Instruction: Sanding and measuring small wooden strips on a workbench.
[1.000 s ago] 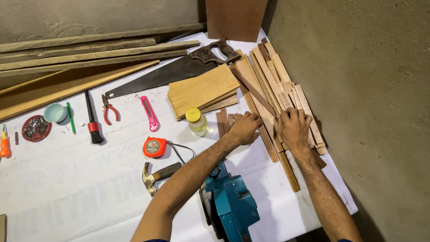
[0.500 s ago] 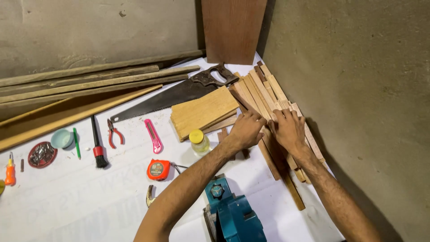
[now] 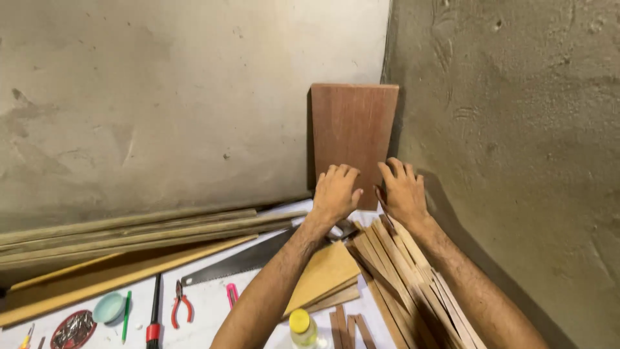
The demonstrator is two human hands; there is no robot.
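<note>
**Bare plaster corner above a white-covered surface**

Two rough grey-beige walls (image 3: 161, 97) are joined in a vertical corner toward one o'clock. The right-hand wall (image 3: 516, 129) is coarsely textured and shadowed. A white covering (image 3: 206, 304) is spread at six o'clock.

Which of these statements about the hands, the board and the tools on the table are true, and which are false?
1. Both hands, left and right, are on the board. True.
2. The board lies flat on the table. False: it stands upright against the wall.
3. The saw lies left of the left forearm. True.
4. The pliers have blue handles. False: they are red.
5. The right forearm passes over a pile of slats. True.
6. The bottle has a green cap. False: it is yellow.
</note>
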